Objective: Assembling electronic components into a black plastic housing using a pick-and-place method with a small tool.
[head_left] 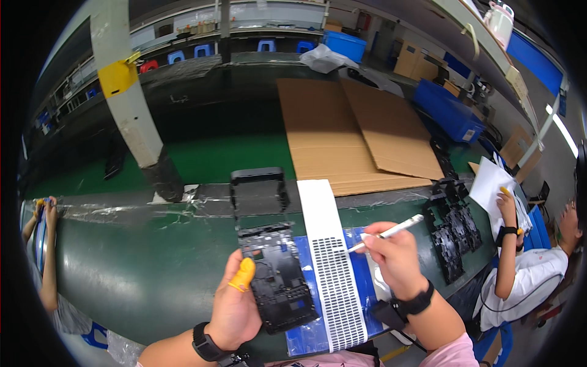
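Note:
My left hand, with a yellow finger cot on its thumb, grips a black plastic device housing full of moulded ribs and cutouts. Another black frame lies on the bench just beyond it. In my right hand is a slim white pen-shaped tool, held like a pencil. Its tip meets, or hovers just over, a white strip of small black stickers; I cannot tell which. Under the strip is a blue plastic-wrapped pad, to the right of the housing.
Flat cardboard sheets lie beyond the strip. Several black housings are lined up at the right. A person there holds white paper. A post rises at left, near another person's hands. A blue bin stands far right.

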The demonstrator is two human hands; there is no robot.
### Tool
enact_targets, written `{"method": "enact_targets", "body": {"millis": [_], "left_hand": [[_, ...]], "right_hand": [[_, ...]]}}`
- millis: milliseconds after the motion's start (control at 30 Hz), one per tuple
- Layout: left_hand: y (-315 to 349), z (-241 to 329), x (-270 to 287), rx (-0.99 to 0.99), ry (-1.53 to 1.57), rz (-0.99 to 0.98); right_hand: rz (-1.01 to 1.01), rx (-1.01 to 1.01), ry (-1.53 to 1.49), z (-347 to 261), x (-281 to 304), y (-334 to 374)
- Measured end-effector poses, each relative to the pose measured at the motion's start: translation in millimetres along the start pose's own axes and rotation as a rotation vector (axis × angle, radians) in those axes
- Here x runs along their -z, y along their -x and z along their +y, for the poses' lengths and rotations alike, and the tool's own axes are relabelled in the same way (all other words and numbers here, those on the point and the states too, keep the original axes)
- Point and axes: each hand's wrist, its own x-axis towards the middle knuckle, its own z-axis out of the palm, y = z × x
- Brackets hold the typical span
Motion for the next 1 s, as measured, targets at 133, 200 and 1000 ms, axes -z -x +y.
{"method": "enact_targets", "body": {"millis": [133,200,1000], "left_hand": [[6.3,0.1,-5.6,0.106,-0.005,-0.054],[8.9,-0.5,-6.2,0.136,0.097,-0.105],[14.0,-6.3,-2.9,0.07,0.021,-0.136]], "right_hand": [[-0.143,0.093,0.0,-23.4,-50.3,59.9],[-0.184,0.099,-0.052,-13.9,-67.7,72.1],[-0.108,0.109,-0.17,25.0,-81.9,67.4]]}}
